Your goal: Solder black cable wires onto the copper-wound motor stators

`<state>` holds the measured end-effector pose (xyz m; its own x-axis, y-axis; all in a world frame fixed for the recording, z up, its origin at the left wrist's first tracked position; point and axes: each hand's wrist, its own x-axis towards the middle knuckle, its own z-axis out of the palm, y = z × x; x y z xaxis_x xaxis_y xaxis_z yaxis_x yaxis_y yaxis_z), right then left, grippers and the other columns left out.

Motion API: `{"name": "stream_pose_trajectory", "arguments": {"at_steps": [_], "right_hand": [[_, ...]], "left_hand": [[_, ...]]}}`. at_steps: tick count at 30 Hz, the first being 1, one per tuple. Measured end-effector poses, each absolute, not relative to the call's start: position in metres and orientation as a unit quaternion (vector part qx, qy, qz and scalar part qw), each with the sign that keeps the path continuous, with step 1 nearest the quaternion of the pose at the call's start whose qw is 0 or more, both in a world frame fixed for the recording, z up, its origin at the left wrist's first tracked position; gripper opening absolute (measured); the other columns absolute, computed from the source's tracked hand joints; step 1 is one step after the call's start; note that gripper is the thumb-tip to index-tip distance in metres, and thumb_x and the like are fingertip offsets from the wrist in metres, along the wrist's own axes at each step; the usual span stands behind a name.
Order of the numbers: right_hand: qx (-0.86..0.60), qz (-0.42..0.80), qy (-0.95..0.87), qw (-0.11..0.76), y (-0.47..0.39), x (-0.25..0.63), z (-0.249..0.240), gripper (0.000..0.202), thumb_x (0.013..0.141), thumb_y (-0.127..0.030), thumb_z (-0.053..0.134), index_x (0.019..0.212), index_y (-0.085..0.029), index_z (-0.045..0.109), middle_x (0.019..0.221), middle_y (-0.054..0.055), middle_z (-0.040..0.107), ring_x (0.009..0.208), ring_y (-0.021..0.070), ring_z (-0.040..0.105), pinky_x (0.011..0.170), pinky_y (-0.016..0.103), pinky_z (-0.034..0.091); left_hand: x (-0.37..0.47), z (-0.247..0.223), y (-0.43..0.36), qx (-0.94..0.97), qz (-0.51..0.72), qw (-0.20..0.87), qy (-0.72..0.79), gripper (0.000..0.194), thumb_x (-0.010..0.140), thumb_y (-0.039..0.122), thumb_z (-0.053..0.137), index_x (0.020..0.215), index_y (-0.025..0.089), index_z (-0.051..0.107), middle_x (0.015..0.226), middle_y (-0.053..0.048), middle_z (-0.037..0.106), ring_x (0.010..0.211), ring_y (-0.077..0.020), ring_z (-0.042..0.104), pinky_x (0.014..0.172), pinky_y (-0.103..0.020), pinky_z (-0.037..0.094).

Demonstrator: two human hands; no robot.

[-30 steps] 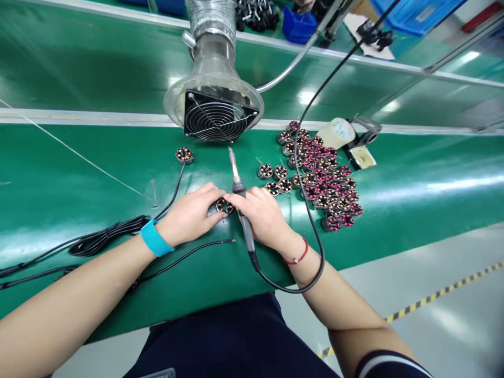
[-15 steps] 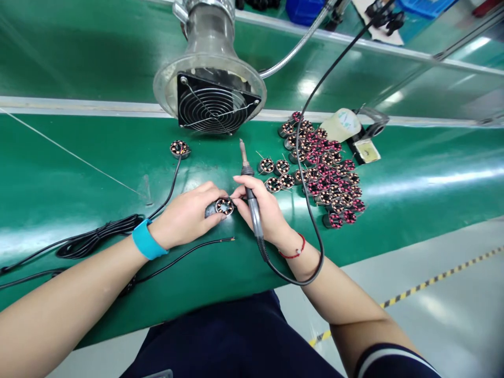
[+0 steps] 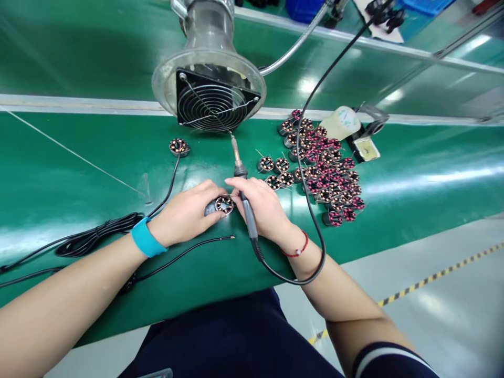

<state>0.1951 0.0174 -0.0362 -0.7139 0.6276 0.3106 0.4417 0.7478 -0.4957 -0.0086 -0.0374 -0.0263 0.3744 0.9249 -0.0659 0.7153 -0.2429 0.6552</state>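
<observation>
My left hand (image 3: 196, 209) is closed round a small motor stator (image 3: 224, 205), a dark round body with a ring of copper windings facing up. A soldering iron (image 3: 247, 210) rests in my right hand (image 3: 264, 205), its tip pointing away from me toward the fan. The right fingertips also meet at the stator's right edge, where a thin wire lead shows; whether they pinch it is hard to see. Below the left hand, a black cable (image 3: 189, 256) ends in bared wires. Another stator (image 3: 179, 147) with a cable attached sits farther back.
Several stators (image 3: 326, 173) with red or copper windings crowd the bench at right, beside a tape roll (image 3: 342, 123) in a dispenser. A fume extractor fan (image 3: 212, 105) hangs at the back. Coiled black cable (image 3: 98, 236) lies at left. The iron's cord (image 3: 311, 199) loops over my right forearm.
The soldering iron has tilted to the left in my right hand, its tip swinging left toward the fan. My left hand and the stator stay almost in place.
</observation>
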Motion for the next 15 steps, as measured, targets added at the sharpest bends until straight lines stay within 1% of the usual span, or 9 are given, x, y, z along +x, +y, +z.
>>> {"name": "stream_pose_trajectory", "arguments": {"at_steps": [2,4,7,9,10,12,15], "right_hand": [[-0.3,0.212,-0.898,0.242,0.016,0.197,-0.034,0.037,0.094,-0.021,0.045,0.131,-0.023,0.045,0.099,0.005,0.069,0.092,0.0209,0.062,0.086,0.04,0.05],[-0.308,0.248,-0.882,0.256,0.014,0.2,-0.033,0.042,0.091,-0.017,0.046,0.133,-0.024,0.042,0.102,0.004,0.068,0.096,0.02,0.063,0.091,0.04,0.05],[-0.311,0.308,-0.859,0.267,0.009,0.202,-0.033,0.051,0.086,-0.013,0.05,0.135,-0.023,0.039,0.113,0.007,0.065,0.104,0.0198,0.063,0.097,0.04,0.05],[-0.303,0.332,-0.854,0.262,0.005,0.2,-0.034,0.056,0.084,-0.016,0.057,0.136,-0.02,0.037,0.119,0.01,0.063,0.11,0.0221,0.062,0.099,0.042,0.05],[-0.299,0.335,-0.856,0.255,0.004,0.199,-0.035,0.058,0.083,-0.018,0.061,0.136,-0.02,0.037,0.121,0.011,0.063,0.111,0.0233,0.061,0.099,0.043,0.05],[-0.295,0.325,-0.866,0.241,0.002,0.195,-0.038,0.057,0.083,-0.022,0.064,0.135,-0.02,0.039,0.119,0.01,0.064,0.11,0.0246,0.061,0.098,0.045,0.05],[-0.292,0.309,-0.875,0.23,0.003,0.19,-0.041,0.052,0.086,-0.021,0.062,0.134,-0.023,0.039,0.115,0.007,0.065,0.107,0.0235,0.061,0.096,0.044,0.049]], "left_hand": [[-0.01,-0.022,-0.036,0.76,0.17,0.319,0.541,0.036,0.091,0.038,0.053,0.121,0.018,0.055,0.115,-0.009,0.06,0.101,-0.0241,0.059,0.092,-0.039,0.047],[-0.012,-0.016,-0.035,0.733,0.162,0.343,0.565,0.038,0.088,0.041,0.056,0.118,0.019,0.055,0.109,-0.007,0.062,0.093,-0.0222,0.06,0.085,-0.036,0.048],[-0.017,-0.007,-0.032,0.69,0.138,0.387,0.597,0.027,0.086,0.043,0.055,0.097,0.019,0.06,0.087,-0.002,0.064,0.074,-0.0175,0.057,0.071,-0.031,0.045],[-0.02,-0.004,-0.031,0.679,0.125,0.409,0.597,0.025,0.087,0.042,0.051,0.085,0.019,0.061,0.074,0.0,0.062,0.065,-0.0153,0.054,0.065,-0.029,0.042],[-0.022,-0.003,-0.03,0.677,0.124,0.416,0.594,0.025,0.087,0.041,0.05,0.082,0.019,0.061,0.071,0.0,0.061,0.062,-0.0147,0.052,0.063,-0.028,0.041],[-0.025,-0.003,-0.029,0.679,0.136,0.418,0.588,0.025,0.088,0.039,0.049,0.083,0.019,0.063,0.071,0.0,0.061,0.062,-0.0144,0.052,0.063,-0.028,0.04],[-0.027,-0.005,-0.028,0.701,0.173,0.395,0.568,0.023,0.09,0.034,0.048,0.086,0.019,0.065,0.083,-0.001,0.066,0.073,-0.0157,0.058,0.07,-0.028,0.043]]}}
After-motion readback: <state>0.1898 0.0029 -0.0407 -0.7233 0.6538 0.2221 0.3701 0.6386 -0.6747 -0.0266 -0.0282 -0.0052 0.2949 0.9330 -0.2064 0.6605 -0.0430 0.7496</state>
